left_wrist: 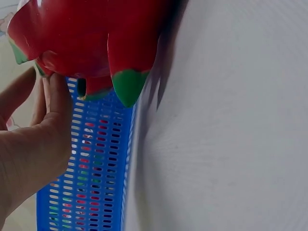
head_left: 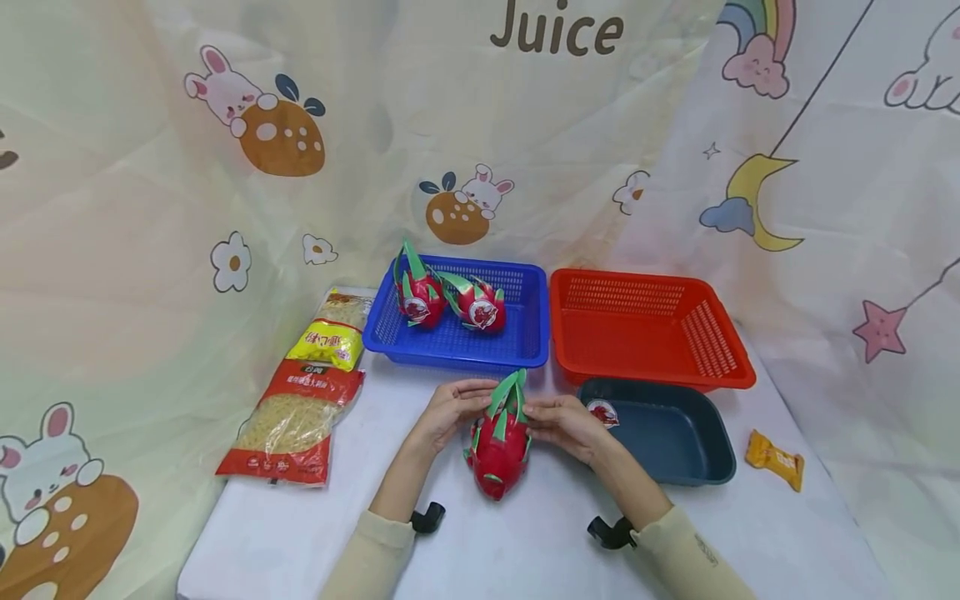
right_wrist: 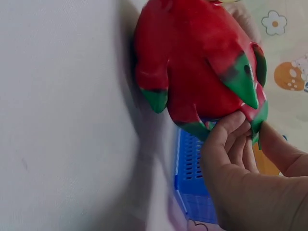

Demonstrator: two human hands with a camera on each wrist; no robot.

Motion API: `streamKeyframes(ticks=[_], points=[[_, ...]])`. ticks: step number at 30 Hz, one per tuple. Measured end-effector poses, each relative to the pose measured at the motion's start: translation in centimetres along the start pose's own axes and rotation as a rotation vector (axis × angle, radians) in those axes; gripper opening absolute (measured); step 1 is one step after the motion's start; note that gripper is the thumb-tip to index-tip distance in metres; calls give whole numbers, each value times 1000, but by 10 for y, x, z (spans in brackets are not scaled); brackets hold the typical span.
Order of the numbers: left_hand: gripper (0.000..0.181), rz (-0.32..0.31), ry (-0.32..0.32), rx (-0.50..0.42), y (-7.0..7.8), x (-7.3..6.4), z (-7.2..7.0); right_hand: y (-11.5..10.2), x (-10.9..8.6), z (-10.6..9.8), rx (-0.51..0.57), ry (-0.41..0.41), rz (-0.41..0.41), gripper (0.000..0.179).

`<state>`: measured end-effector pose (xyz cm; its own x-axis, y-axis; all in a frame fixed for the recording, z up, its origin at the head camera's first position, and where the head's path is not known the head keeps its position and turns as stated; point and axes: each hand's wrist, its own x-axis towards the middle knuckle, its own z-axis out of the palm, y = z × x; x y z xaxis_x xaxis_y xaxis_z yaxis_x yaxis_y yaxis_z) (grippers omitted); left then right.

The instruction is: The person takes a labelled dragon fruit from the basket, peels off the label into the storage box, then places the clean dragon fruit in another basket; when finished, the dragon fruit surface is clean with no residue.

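Observation:
A red dragon fruit (head_left: 498,454) with green-tipped scales lies on the white table in front of the blue basket, its long green leaves pointing away from me. From the left side, my left hand (head_left: 453,410) holds the leafy end between thumb and fingers. My right hand (head_left: 566,423) pinches the leaves from the opposite side. The right wrist view shows thumb and fingers around a green leaf tip at the end of the fruit (right_wrist: 192,62). Two more dragon fruits, one (head_left: 420,298) beside the other (head_left: 480,307), sit in the blue basket (head_left: 517,350), each with a round sticker.
Right of the blue basket stands a red basket (head_left: 637,325). A dark tray (head_left: 667,437) sits before it, with a round sticker (head_left: 602,412) on its left rim. An orange-wrapped snack (head_left: 775,460) lies far right. Left lie a red bag (head_left: 296,421) and a yellow bag (head_left: 330,340).

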<state>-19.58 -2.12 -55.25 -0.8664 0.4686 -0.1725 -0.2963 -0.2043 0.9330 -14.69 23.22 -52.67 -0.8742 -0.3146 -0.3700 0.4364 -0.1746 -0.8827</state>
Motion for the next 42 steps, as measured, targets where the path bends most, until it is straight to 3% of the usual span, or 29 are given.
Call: streamKeyframes(ticks=[10,16,22,27,34,42], points=[[36,1,-27,-80,4,4,0,-12,-10,1,-6,29,-20,19],[37,5,-9,-160,10,3,-4,-22,-20,-1,-75,29,-1,30],[39,12,-6,-181,16,3,-4,-30,-35,-4,-136,-30,1,34],[44,25,-21,-172,22,4,-2,-40,-49,-6,-232,-69,-47,38],[38,30,-7,-246,24,6,11,-68,-65,-15,-290,-28,-89,41],[37,-46,10,-341,22,11,40,-112,-79,-33,-282,11,-160,30]])
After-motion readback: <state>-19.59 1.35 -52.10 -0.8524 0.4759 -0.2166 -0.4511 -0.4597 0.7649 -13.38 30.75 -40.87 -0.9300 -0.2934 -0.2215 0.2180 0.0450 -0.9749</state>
